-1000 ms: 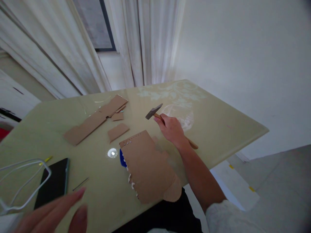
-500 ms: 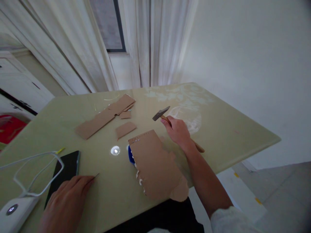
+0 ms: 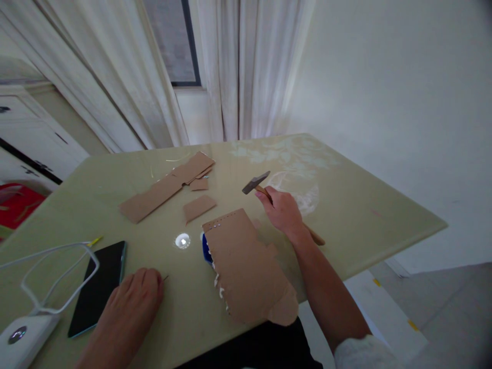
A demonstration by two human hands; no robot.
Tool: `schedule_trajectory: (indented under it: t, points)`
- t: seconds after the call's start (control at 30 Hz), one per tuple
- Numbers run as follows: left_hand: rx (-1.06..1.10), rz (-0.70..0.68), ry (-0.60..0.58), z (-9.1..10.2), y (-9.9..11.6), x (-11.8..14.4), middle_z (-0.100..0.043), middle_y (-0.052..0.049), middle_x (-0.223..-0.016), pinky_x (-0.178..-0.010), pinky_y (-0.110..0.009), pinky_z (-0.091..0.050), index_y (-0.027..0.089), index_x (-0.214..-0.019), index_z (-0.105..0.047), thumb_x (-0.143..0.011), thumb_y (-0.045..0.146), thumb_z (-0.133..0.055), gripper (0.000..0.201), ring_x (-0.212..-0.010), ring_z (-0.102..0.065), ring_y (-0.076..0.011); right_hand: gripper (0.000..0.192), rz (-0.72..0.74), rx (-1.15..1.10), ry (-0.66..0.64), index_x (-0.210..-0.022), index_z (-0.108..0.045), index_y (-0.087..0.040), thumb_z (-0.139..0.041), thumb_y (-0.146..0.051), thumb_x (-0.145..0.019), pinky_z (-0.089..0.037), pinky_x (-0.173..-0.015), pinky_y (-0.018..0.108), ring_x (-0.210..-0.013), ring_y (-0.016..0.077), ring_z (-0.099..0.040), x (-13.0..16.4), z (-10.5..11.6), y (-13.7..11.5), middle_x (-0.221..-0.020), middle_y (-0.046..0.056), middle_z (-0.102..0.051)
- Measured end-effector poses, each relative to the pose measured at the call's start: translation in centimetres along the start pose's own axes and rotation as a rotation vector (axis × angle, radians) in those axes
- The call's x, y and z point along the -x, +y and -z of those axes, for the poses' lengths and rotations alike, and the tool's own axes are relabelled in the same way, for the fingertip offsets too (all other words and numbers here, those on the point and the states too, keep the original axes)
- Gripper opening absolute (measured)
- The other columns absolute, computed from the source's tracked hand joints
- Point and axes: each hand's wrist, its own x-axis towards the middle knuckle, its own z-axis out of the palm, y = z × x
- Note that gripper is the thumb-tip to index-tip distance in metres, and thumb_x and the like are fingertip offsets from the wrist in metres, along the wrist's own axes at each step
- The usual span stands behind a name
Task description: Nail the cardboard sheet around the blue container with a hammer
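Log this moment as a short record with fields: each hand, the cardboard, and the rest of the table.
right hand: right hand holds the hammer by its wooden handle, head raised off the table
left hand: left hand lies flat over a thin nail, only the tip showing
cardboard: large cardboard piece overhangs the near edge; cardboard scraps lie farther back
other: phone, white cable
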Motion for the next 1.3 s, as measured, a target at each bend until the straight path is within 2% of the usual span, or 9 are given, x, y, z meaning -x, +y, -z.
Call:
schedule_trajectory:
  t: [0.13, 0.27, 0.4, 0.47, 0.53, 0.63, 0.73, 0.97, 1.3]
  points:
    - [0.184, 0.026, 0.023, 0.9, -0.2, -1.1, -0.069, -0.013, -0.085, -0.082, -0.044, -0.051, 0.021, -0.088, -0.061, -0.101, 0.03, -0.03, 0.034, -0.085, -0.07, -0.0311, 0.046, 0.004, 0.009, -0.002, -0.097, -0.069, -0.022, -0.04, -0.054, -0.113, -0.027, -0.063, 0.031, -0.069, 0.0206, -0.063, 0.0, 0.0, 0.1, -0.076, 0.005, -0.071]
    - [0.3, 0.039, 0.239, 3.5, 0.3, -2.5, -0.077, -0.013, -0.1, -0.085, -0.042, -0.052, 0.022, -0.096, -0.068, -0.1, 0.038, -0.041, 0.032, -0.095, -0.072, -0.0328, 0.045, 0.011, 0.019, -0.003, -0.096, -0.068, -0.022, -0.041, -0.054, -0.113, -0.026, -0.063, 0.031, -0.069, 0.0206, -0.063, 0.1, 0.1, -0.1, -0.076, 0.005, -0.072]
    - [0.474, 0.005, 0.541, 7.7, 2.6, -4.7, -0.081, -0.006, -0.11, -0.089, -0.038, -0.054, 0.027, -0.107, -0.077, -0.1, 0.051, -0.056, 0.032, -0.096, -0.076, -0.0286, 0.046, 0.012, 0.027, -0.009, -0.094, -0.067, -0.021, -0.041, -0.055, -0.113, -0.026, -0.063, 0.032, -0.069, 0.0208, -0.063, 0.1, 0.0, -0.2, -0.076, 0.006, -0.072]
    - [0.688, 0.002, 0.608, 9.4, 4.3, -6.3, -0.083, -0.004, -0.099, -0.078, -0.033, -0.056, 0.028, -0.103, -0.081, -0.092, 0.054, -0.07, 0.031, -0.085, -0.077, -0.0254, 0.046, 0.011, 0.033, -0.015, -0.094, -0.067, -0.021, -0.041, -0.055, -0.113, -0.026, -0.063, 0.032, -0.069, 0.0211, -0.063, 0.1, 0.0, -0.2, -0.076, 0.006, -0.072]
    - [0.96, -0.01, 0.56, 10.2, 5.9, -8.1, -0.084, -0.005, -0.09, -0.071, -0.031, -0.058, 0.025, -0.098, -0.083, -0.086, 0.054, -0.078, 0.032, -0.079, -0.077, -0.0237, 0.046, 0.014, 0.038, -0.023, -0.094, -0.067, -0.021, -0.04, -0.054, -0.113, -0.027, -0.063, 0.031, -0.07, 0.0216, -0.064, 0.1, -0.1, -0.2, -0.076, 0.006, -0.072]
    - [1.238, -0.015, 0.474, 9.9, 7.8, -10.7, -0.085, -0.007, -0.09, -0.072, -0.031, -0.061, 0.021, -0.093, -0.084, -0.078, 0.051, -0.088, 0.034, -0.078, -0.077, -0.0231, 0.047, 0.024, 0.038, -0.03, -0.094, -0.067, -0.022, -0.04, -0.055, -0.113, -0.029, -0.064, 0.031, -0.072, 0.0224, -0.065, 0.0, -0.1, -0.2, -0.078, 0.006, -0.073]
    - [1.405, 0.014, 0.489, 8.1, 8.6, -12.3, -0.084, -0.008, -0.09, -0.076, -0.034, -0.063, 0.019, -0.09, -0.083, -0.073, 0.049, -0.093, 0.036, -0.082, -0.077, -0.0232, 0.048, 0.028, 0.036, -0.038, -0.095, -0.067, -0.021, -0.039, -0.056, -0.113, -0.03, -0.064, 0.032, -0.073, 0.0228, -0.066, 0.0, -0.1, -0.2, -0.078, 0.007, -0.074]
    - [1.645, 0.055, 0.509, 4.9, 8.5, -12.7, -0.078, -0.002, -0.085, -0.071, -0.026, -0.058, 0.021, -0.087, -0.08, -0.072, 0.04, -0.096, 0.029, -0.078, -0.07, -0.0163, 0.05, 0.037, 0.064, -0.042, -0.093, -0.066, -0.021, -0.038, -0.057, -0.113, -0.028, -0.063, 0.032, -0.07, 0.0227, -0.065, 0.2, -0.4, -0.5, -0.075, 0.006, -0.072]
    - [1.42, 0.012, 0.542, 5.7, 8.6, -12.3, -0.081, -0.003, -0.086, -0.077, -0.032, -0.058, 0.024, -0.083, -0.083, -0.087, 0.042, -0.079, 0.02, -0.085, -0.073, -0.0217, 0.051, 0.05, 0.075, -0.062, -0.09, -0.065, -0.021, -0.038, -0.058, -0.113, -0.024, -0.062, 0.033, -0.068, 0.0217, -0.063, 0.3, -1.0, -0.7, -0.076, 0.006, -0.072]
